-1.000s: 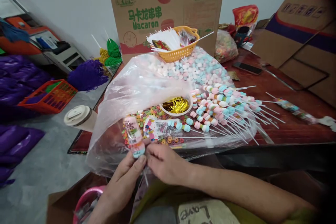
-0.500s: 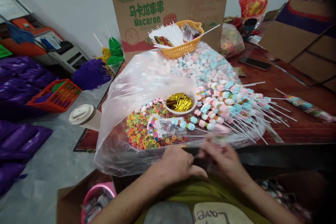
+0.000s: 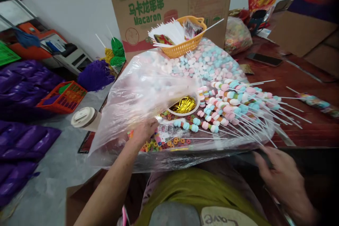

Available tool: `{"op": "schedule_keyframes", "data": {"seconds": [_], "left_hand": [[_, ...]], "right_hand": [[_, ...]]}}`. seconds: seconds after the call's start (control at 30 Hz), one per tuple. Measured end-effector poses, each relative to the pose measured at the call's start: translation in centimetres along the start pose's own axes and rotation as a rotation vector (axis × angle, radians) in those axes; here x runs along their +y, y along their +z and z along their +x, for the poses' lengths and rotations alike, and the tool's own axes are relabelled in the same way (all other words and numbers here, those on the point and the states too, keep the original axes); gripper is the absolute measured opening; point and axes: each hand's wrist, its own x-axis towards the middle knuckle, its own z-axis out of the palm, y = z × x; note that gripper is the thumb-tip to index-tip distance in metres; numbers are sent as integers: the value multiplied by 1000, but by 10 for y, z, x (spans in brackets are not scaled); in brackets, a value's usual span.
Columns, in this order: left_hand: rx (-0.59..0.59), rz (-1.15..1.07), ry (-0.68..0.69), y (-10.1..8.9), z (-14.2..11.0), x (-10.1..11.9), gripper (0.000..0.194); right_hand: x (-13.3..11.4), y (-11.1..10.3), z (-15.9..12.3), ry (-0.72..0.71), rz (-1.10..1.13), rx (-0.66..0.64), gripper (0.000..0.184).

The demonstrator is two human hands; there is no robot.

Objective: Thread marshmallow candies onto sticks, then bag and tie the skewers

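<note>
My left hand [image 3: 144, 132] reaches over the colourful ring candies [image 3: 173, 143], its fingers bent together at the left edge of some printed clear plastic bags [image 3: 169, 131]. Whether it grips a bag is hidden. At the lower right, my right hand [image 3: 283, 173] is slightly blurred, below the table's front edge, with thumb and fingers apart and nothing visible between them. Marshmallow skewers [image 3: 233, 104] lie in a pile on the clear plastic sheet, sticks pointing right. One blue and white marshmallow skewer [image 3: 186, 125] rests beside the bags.
A bowl of gold twist ties [image 3: 185, 105] stands mid-sheet, with loose marshmallows [image 3: 206, 60] behind. A yellow basket [image 3: 182, 48] of white sticks backs onto a cardboard box [image 3: 119, 17]. A lidded cup [image 3: 86, 118] is left, a phone [image 3: 265, 59] right. One wrapped skewer [image 3: 317, 103] lies far right.
My left hand has moved left and forward to the printed bags. My right hand has swung right and down, and the blurred pink skewer it held is no longer in sight.
</note>
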Motion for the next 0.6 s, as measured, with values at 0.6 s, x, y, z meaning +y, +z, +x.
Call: {"op": "schedule_keyframes", "data": {"seconds": [0.6], "left_hand": [[70,-1508,-281,26,-54,68,37]], "right_hand": [[-189,77,61,356,1252,-852,38]]}}
